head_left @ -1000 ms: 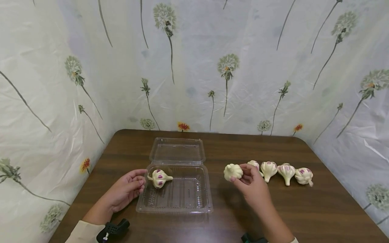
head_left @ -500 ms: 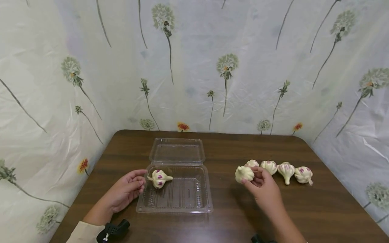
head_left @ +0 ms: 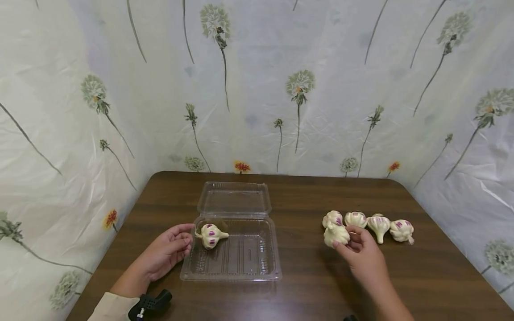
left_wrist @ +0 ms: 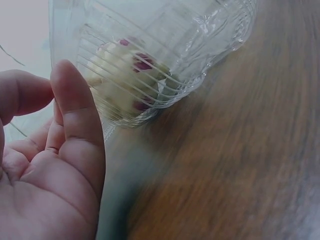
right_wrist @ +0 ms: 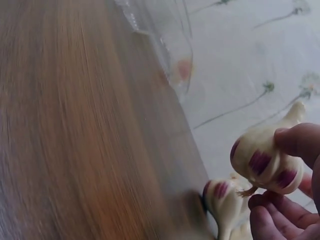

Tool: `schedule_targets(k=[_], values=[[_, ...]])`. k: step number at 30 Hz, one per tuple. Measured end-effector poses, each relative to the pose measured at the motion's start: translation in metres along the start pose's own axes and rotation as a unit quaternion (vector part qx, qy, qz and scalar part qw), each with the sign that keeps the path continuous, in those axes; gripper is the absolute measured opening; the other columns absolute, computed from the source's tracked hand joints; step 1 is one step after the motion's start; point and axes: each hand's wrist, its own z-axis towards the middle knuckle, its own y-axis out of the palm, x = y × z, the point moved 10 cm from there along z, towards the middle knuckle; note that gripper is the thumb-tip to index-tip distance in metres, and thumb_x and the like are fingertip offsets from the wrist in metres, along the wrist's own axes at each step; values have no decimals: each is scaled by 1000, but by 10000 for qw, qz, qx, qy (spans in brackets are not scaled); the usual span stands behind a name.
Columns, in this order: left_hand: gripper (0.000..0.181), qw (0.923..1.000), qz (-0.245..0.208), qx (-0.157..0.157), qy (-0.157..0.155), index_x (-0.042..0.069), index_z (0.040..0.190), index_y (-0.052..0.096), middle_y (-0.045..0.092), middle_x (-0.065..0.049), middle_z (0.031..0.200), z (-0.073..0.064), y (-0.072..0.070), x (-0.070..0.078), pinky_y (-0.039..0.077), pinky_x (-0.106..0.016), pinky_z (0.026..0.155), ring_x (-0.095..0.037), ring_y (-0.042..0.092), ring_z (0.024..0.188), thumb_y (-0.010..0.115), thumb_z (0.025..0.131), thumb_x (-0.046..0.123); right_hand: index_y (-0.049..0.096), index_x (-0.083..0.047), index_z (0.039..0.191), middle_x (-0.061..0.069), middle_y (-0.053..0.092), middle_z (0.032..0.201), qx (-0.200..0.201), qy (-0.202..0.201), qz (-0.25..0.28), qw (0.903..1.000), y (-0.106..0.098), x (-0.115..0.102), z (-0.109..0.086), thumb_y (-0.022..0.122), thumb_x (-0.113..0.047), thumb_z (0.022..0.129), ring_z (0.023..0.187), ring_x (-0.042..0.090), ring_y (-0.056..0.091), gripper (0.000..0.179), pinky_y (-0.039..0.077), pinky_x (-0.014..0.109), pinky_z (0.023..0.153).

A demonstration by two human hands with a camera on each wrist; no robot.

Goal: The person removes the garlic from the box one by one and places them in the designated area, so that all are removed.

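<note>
My right hand [head_left: 363, 252] holds a garlic bulb [head_left: 336, 235] between thumb and fingers, in front of a row of garlic bulbs at the right. In the right wrist view this garlic bulb [right_wrist: 267, 162] shows purple patches, its stem pointing up and away. My left hand [head_left: 170, 252] pinches the left rim of a clear plastic clamshell container [head_left: 230, 280], its lid [head_left: 234, 198] laid back toward the wall. Another garlic bulb [head_left: 210, 236] lies on its side in the container's left part. Through the ribbed wall [left_wrist: 185, 90] the left wrist view shows this bulb too.
Several garlic bulbs [head_left: 378, 226] stand in a row on the right of the brown wooden table [head_left: 297, 294], the leftmost [head_left: 331, 218] just behind the held one. A flower-printed sheet [head_left: 257, 89] rises behind the table and along its sides.
My right hand has moved to the right with its garlic bulb, closer to the row's left end, and slightly toward me. The left hand, the container and the bulb in it have stayed put.
</note>
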Motion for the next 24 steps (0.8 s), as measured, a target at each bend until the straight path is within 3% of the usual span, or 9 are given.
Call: schedule_targets(k=[3, 7, 10, 24], values=[[51, 10000, -27, -14, 2, 1, 153, 33, 61, 3, 107, 1, 0, 0, 58, -18, 83, -5, 64, 92, 56, 108, 8, 42, -4, 152, 25, 56, 142, 19, 25, -81, 10000, -4, 5, 2, 80, -40, 94, 118, 21, 63, 77, 52, 12, 78], [50, 10000, -25, -30, 34, 1, 152, 34, 62, 3, 107, 2, 1, -1, 58, -18, 83, -5, 64, 91, 56, 108, 7, 43, -5, 151, 24, 57, 140, 85, 88, -257, 9996, -9, 12, 1, 79, -42, 94, 118, 21, 63, 77, 51, 13, 77], [49, 10000, -3, -36, 57, 1, 152, 34, 62, 3, 107, 2, 1, -1, 58, -18, 83, -5, 64, 92, 55, 108, 7, 43, -6, 151, 25, 56, 142, 51, 190, -348, 9992, -12, 17, 1, 77, -46, 95, 128, 35, 59, 78, 51, 13, 77], [53, 9998, 79, 184, -56, 0, 155, 31, 61, 3, 107, 2, -1, -1, 58, -17, 83, -5, 64, 92, 55, 108, 7, 42, -5, 153, 26, 55, 146, 37, 353, -518, 9980, -22, 27, 6, 76, -49, 95, 130, 37, 57, 80, 52, 17, 74]])
